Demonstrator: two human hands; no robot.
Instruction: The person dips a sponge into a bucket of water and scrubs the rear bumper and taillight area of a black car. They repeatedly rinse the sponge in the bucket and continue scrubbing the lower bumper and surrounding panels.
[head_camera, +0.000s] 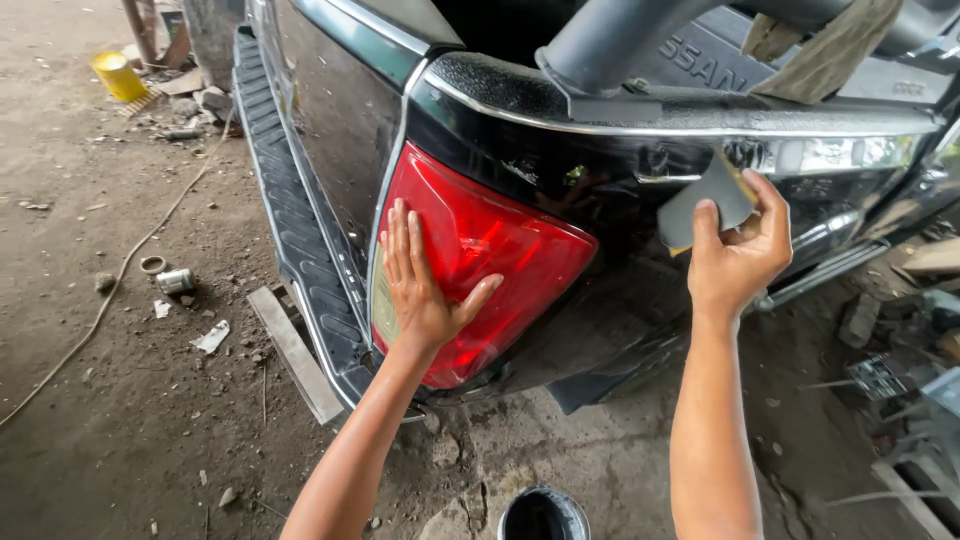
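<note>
Left hand flat, fingers spread, bracing on red tail light | right hand pinching grey sanding sheet against black truck panel

Glossy red on the tail light, black on the truck body, ribbed black on the side step. Dark grey on the sandpaper sheet, yellow on the bucket.

Bucket cut off below
</note>
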